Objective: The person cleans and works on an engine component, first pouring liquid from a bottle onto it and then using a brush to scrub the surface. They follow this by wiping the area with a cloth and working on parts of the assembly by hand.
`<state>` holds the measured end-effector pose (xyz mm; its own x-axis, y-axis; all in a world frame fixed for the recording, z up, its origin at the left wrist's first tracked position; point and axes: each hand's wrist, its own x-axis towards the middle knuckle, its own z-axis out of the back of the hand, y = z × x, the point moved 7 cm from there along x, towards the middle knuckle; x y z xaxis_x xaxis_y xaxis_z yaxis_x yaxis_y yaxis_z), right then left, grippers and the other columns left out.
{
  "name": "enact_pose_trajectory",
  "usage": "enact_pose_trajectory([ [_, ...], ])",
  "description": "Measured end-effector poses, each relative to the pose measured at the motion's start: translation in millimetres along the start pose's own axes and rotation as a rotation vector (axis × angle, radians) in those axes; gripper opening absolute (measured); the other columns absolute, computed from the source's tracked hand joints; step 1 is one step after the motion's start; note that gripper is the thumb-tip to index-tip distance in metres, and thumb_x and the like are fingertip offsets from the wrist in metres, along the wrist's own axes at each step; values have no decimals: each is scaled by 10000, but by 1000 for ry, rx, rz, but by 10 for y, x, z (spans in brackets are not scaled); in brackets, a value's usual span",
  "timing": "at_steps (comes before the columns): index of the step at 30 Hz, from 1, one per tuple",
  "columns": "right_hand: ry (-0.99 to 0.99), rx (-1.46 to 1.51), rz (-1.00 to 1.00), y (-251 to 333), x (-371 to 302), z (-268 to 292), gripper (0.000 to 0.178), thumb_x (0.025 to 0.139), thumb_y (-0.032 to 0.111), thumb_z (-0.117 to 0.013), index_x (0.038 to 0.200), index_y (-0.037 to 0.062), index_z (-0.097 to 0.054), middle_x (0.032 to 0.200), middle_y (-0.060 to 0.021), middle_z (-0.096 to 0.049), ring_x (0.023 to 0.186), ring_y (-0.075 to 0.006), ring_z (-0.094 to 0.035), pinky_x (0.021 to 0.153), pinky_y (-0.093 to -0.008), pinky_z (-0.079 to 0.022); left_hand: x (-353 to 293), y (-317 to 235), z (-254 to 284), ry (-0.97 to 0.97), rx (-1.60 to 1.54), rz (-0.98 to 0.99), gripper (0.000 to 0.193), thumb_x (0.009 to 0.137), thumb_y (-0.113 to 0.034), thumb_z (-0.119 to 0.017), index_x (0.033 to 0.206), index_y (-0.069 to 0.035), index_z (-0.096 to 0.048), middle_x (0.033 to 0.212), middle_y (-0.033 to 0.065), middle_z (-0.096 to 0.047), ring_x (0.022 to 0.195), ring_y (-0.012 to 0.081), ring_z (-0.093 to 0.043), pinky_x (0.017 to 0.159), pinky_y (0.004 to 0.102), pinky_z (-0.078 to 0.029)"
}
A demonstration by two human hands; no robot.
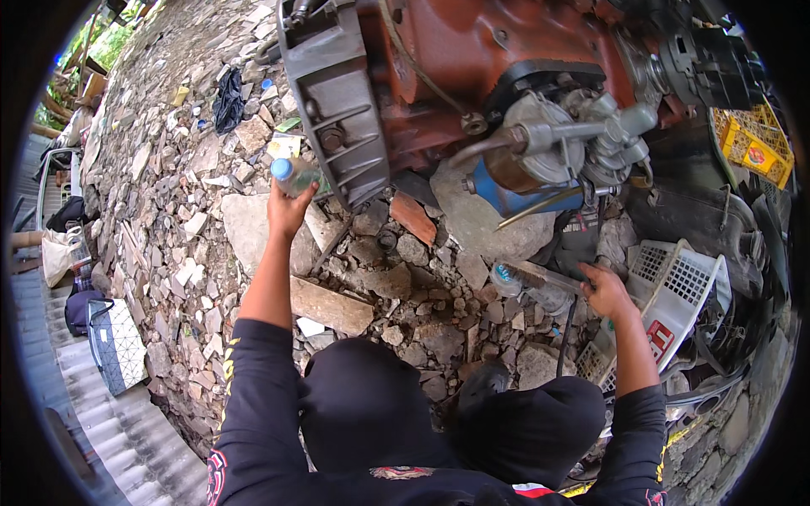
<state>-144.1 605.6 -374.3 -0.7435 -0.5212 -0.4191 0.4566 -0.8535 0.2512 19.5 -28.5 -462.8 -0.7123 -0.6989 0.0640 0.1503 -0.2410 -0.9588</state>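
My left hand (pixel 288 212) is closed around a clear plastic bottle (pixel 297 177) with a light blue cap, close to the grey ribbed metal housing at the engine's left end. My right hand (pixel 607 291) grips the handle of a brush (pixel 533 274) with dark bristles, held low over the rubble. Beyond both hands stands a large engine (pixel 439 72), painted reddish brown. A blue cylindrical filter (pixel 525 187) hangs beneath its grey metal fittings, above and left of my right hand. Under the brush lies another clear plastic bottle (pixel 507 281), partly covered.
Broken stones cover the ground, with a flat wooden piece (pixel 333 305) before my knees. A white plastic crate (pixel 675 295) stands right of my right hand; a yellow crate (pixel 751 148) is farther back. Corrugated sheeting (pixel 110 438) and a white patterned bag (pixel 118 346) lie left.
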Motion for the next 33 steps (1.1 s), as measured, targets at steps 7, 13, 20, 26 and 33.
enact_pose_trajectory([
  [7,44,16,278,991,279,301,340,867,150,-630,1196,69,-652,1055,-192,-657,1014,-382,-607,907,-465,-478,-939,-490,-16,450,322,-22,735,705,-285,-890,1294,-50,-517,1220,108,-643,1140,236,-608,1001,378,-478],
  [13,365,369,529,1887,344,-21,436,883,194,-638,1297,67,-587,1144,-194,-651,1081,-364,-608,939,-447,-481,-1438,-1304,-778,868,265,-52,772,640,-275,-934,1264,-63,-531,1205,88,-617,1131,238,-593,1003,386,-472],
  [20,35,574,594,2334,58,162,941,711,458,-817,1462,87,-388,1426,-228,-457,1297,-398,-463,1089,-469,-383,-1657,-2257,-1581,1001,217,-318,822,607,-349,-939,1273,-89,-534,1222,93,-566,1162,265,-551,1033,395,-441],
  [26,-205,868,468,2110,-124,446,791,760,309,-818,1403,64,-428,1345,-166,-530,1252,-305,-521,1063,-434,-408,-1717,-2608,-1881,997,-103,-82,909,633,-343,-926,1340,-61,-429,1279,128,-535,1213,257,-515,1024,407,-449],
  [33,-455,758,115,1730,-797,1117,776,709,272,-815,1362,29,-473,1265,-144,-585,1163,-261,-574,1030,-385,-435,-998,-3297,-782,225,166,-824,476,779,-159,-763,1173,4,-551,1183,188,-564,1101,372,-534,971,446,-408],
])
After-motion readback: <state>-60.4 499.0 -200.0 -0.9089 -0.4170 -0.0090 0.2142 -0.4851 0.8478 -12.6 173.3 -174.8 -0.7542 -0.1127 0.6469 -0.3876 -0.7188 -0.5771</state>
